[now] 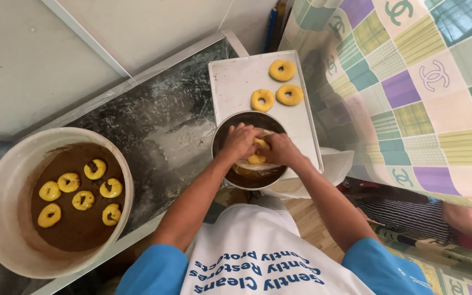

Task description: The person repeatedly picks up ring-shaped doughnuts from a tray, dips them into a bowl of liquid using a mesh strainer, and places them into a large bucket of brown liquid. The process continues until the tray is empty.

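Gripping one yellow dough ring [258,152] over the metal bowl [220,137], both hands, left [240,141] and right [279,148], clench it; beyond the bowl, three rings [262,100] lie on a tray [235,82].

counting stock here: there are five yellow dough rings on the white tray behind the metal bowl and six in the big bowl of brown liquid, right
Not quite. The head view shows three yellow dough rings on the white tray, not five. The rest holds: the tray lies behind the metal bowl, and six rings float in the big bowl of brown liquid.
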